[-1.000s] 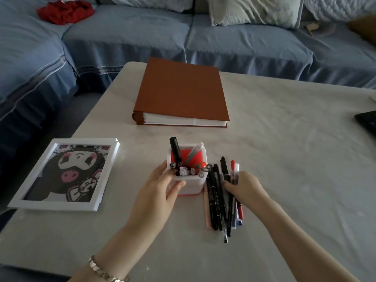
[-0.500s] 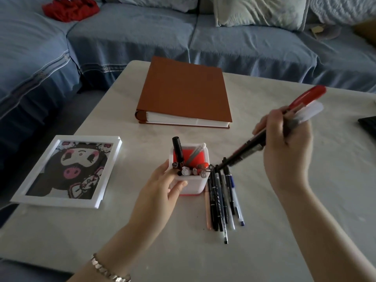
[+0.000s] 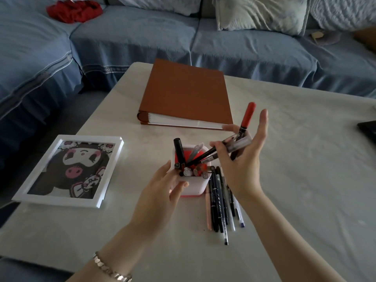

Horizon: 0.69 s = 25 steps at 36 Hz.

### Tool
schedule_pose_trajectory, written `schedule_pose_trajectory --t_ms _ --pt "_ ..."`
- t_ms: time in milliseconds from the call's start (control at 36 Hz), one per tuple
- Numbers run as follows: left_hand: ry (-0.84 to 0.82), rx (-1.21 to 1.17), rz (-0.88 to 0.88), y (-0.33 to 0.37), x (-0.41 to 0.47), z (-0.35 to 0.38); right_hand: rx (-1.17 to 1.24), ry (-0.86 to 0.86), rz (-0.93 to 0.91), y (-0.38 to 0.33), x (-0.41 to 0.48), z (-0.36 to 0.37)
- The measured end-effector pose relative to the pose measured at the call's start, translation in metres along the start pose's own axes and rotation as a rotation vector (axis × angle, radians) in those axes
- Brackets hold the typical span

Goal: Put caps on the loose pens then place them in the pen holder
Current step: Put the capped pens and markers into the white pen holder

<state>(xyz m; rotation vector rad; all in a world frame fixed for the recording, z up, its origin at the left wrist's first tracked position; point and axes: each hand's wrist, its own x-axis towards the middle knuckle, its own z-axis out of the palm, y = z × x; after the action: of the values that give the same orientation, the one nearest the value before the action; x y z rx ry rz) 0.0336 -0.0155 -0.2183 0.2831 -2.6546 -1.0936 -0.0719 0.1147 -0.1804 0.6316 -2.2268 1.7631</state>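
A white pen holder [image 3: 198, 186] with a red inside stands near the table's front, with a tall black marker [image 3: 179, 153] and several small caps in it. My left hand [image 3: 162, 198] grips its left wall. My right hand [image 3: 242, 159] hovers just right of and above the holder, fingers spread but pinching a bunch of pens: a red-capped marker [image 3: 247, 117] pointing up, a clear pen [image 3: 239, 144] and a black pen [image 3: 201, 157] whose tip slants down into the holder. Several loose pens [image 3: 220, 204] lie side by side on the table right of the holder.
A thick brown binder [image 3: 187, 94] lies behind the holder. A white picture frame [image 3: 69, 169] rests at the table's left edge. A dark device [image 3: 369, 128] shows at the right edge. A blue sofa with cushions and a red cloth [image 3: 74, 10] surrounds the table.
My right hand took a few pens from the pile, lifted them up to the right, then swung them back left so their tips reach the holder. My left hand stayed on the holder.
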Motion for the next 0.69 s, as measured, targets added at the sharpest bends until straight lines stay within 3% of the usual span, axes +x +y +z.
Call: schedule_pose_trajectory --t_ms 83,222,472,611,694 --pt "-0.007 -0.005 0.004 0.0 -0.001 0.0 0.099 -0.037 -0.014 -0.003 0.003 0.002" --pt "0.002 -0.017 0.019 0.0 -0.001 0.0 0.352 -0.042 0.117 -0.014 0.005 0.008" --pt "0.011 0.001 0.026 -0.004 0.0 0.003 0.338 0.002 0.273 -0.015 0.015 0.016" --pt "0.011 0.013 0.022 -0.006 0.0 0.004 0.367 -0.148 0.31 -0.014 0.02 0.02" --pt "0.015 0.005 0.034 -0.006 0.0 0.003 0.482 -0.125 0.374 -0.009 0.017 0.018"
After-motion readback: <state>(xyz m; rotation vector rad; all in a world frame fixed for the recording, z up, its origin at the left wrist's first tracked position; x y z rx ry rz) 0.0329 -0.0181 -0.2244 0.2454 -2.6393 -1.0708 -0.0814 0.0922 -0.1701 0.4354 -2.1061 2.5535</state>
